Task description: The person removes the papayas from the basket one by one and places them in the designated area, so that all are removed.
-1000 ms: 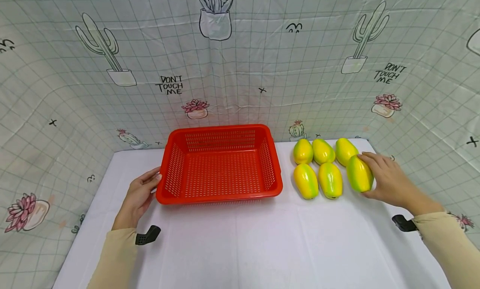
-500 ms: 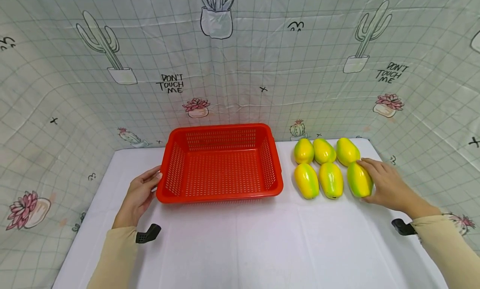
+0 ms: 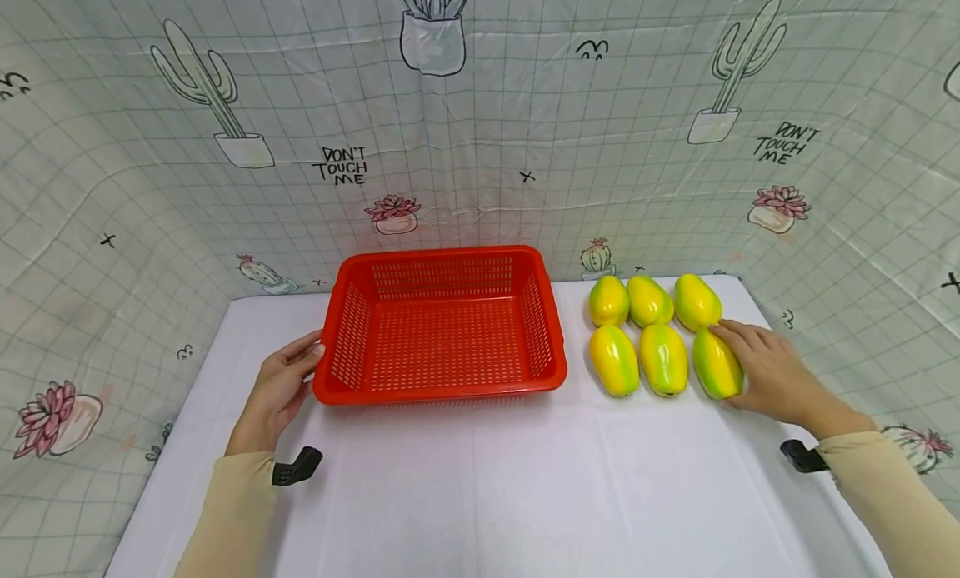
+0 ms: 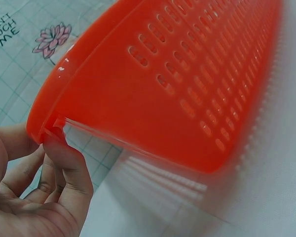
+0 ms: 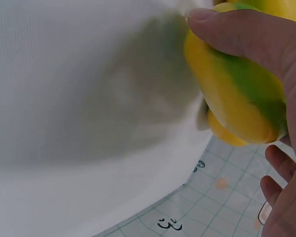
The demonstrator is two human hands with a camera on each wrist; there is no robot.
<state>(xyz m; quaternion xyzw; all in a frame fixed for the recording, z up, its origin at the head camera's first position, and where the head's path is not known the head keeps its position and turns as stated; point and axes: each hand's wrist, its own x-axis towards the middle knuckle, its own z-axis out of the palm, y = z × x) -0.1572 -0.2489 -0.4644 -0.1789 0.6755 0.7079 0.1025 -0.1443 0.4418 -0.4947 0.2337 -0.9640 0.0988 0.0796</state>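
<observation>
the right hand (image 3: 772, 374) lies at about 3 o'clock on the counter (image 3: 480, 495), its grip closed round the near right fruit (image 3: 716, 364), a yellow fruit with a green band. the thumb (image 5: 237, 29) lies over the top of that fruit in the right wrist view and the other fingers (image 5: 281, 168) curl in on its far side, so the fruit is held, though it looks to rest on the white cloth of the counter; whether it is fully down i cannot tell. this fruit is the right end of the near row of three, just beside the middle near fruit (image 3: 663, 359), with the left near fruit (image 3: 614, 361) next along toward 9 o'clock. behind them, toward 12 o'clock, stands a far row of three more fruits (image 3: 651, 301), close to the back edge of the counter.

the left hand (image 3: 277, 391) is at about 9 o'clock, at the near left corner of the red basket (image 3: 442, 391). in the left wrist view its fingertips (image 4: 54, 140) touch the underside of the basket rim (image 4: 49, 113) while the fingers are loosely bent; the grip is relaxed and not closed round the rim. the basket sits flat in the middle of the counter, with nothing inside, well apart from the right hand and just left of the fruits.

a cloth with a grid and cactus drawings (image 3: 210, 95) hangs behind and to both sides.
</observation>
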